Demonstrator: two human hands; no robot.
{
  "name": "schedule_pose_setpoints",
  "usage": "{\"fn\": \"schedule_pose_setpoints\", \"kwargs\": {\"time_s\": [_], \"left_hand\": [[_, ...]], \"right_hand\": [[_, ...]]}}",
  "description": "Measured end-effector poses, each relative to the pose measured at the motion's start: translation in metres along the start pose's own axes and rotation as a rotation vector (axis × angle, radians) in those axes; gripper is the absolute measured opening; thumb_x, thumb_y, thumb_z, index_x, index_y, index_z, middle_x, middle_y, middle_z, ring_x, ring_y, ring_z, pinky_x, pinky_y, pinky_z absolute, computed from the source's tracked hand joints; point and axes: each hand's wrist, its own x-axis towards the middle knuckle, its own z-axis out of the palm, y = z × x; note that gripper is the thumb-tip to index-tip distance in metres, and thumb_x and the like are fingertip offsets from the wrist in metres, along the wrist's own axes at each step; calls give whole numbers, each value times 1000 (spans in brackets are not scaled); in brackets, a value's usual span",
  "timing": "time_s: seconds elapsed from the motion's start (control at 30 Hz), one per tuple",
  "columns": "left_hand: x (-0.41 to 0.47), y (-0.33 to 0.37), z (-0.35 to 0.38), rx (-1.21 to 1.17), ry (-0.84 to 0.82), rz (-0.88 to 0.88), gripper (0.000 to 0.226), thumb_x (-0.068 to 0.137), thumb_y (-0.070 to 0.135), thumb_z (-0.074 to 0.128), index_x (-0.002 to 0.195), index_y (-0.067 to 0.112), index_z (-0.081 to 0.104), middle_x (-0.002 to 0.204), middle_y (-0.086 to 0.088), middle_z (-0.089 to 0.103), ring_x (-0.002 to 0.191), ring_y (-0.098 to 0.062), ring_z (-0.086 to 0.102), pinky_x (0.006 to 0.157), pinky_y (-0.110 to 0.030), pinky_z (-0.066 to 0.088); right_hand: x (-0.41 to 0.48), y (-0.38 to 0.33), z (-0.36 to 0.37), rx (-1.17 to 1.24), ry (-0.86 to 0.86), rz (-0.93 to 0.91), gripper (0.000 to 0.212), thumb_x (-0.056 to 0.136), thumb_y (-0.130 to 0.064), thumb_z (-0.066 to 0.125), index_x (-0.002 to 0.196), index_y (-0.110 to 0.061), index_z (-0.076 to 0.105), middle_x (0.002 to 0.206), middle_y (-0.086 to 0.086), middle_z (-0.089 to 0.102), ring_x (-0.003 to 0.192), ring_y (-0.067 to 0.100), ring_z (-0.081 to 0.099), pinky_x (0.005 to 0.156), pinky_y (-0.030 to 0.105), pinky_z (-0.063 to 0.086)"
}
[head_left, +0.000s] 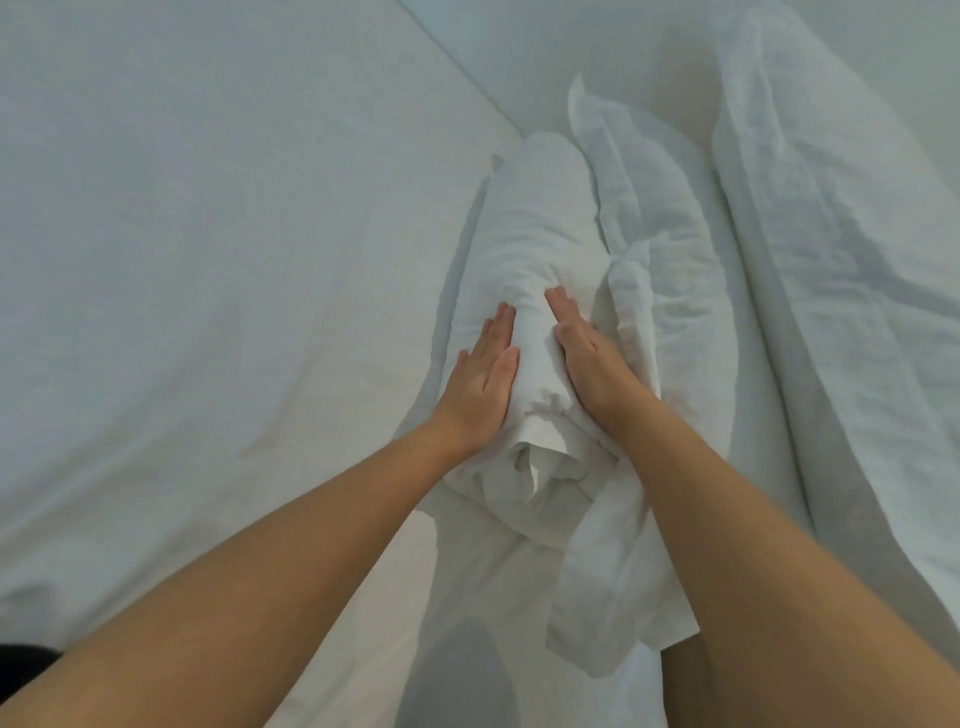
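The left hand (480, 387) and right hand (589, 358) press flat-fingered on the soft white rolled cloth bundle (535, 270). It looks light, limp and likely to unroll. Best held around its middle.

Nothing to read: no text, label, brand, number or sign on the rolled white cloth (530, 249) near the centre, nor on the bed sheet (208, 260) at 9 o'clock, nor on the crumpled white bedding (831, 312) at 3 o'clock.
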Motion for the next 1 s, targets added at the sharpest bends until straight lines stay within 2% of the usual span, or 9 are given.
{"fn": "schedule_pose_setpoints", "kwargs": {"time_s": [0.33,0.4,0.47,0.5,0.57,0.67,0.8,0.87,1.0], "left_hand": [[0,10,15,98,3,47,55,102,38,9,154,25,-2,162,11,-2,147,1,-4,121,-31,-5],[2,20,6,-295,-2,-55,56,104,44,20,154,19,22,159,3,26,145,-7,20,121,-33,11],[12,16,-6,-680,13,-135,52,103,45,34,144,15,46,138,3,56,129,-7,48,116,-31,28],[18,10,-15,-651,46,-136,54,102,49,35,142,15,47,133,6,59,125,-4,51,115,-29,30],[27,0,-25,-505,84,-176,71,95,65,31,147,17,41,145,6,48,134,-5,42,118,-33,25],[38,-3,-22,-310,53,-203,81,91,72,23,155,22,20,160,7,22,146,-6,19,122,-37,11],[42,-6,-9,-295,-17,-157,82,84,70,21,155,32,9,161,15,11,146,-3,13,122,-37,8],[42,-7,-6,-318,-45,-154,83,80,77,26,153,40,13,159,19,16,146,-3,17,122,-38,11],[43,-4,-3,-347,-90,-133,71,87,72,31,151,44,19,158,20,22,144,-2,21,121,-38,14]], "right_hand": [[-8,6,17,157,-27,-46,51,106,-28,18,156,-20,13,163,-9,8,148,1,0,116,17,-8],[-3,2,13,419,-53,45,62,97,-58,37,150,-24,38,156,-9,34,146,7,24,123,32,11],[7,3,-1,603,39,73,59,93,-58,48,138,-21,55,143,1,53,128,11,52,110,34,37],[10,0,-10,611,118,68,55,94,-56,48,135,-20,57,142,5,53,123,11,56,105,30,42],[23,0,-23,441,251,53,61,90,-64,44,135,-24,55,146,9,48,132,17,48,112,38,34],[35,-7,-18,-6,236,45,42,102,-29,27,138,-14,43,144,18,39,135,30,35,116,45,23],[42,6,0,96,90,8,51,106,-21,16,156,-9,10,164,6,3,150,14,0,118,28,-3],[44,9,7,176,52,15,55,105,-34,18,156,-16,14,164,-1,9,150,9,5,122,31,0],[43,3,8,526,-12,148,69,85,-66,42,137,-22,56,139,-4,57,131,12,50,116,38,30]]}}
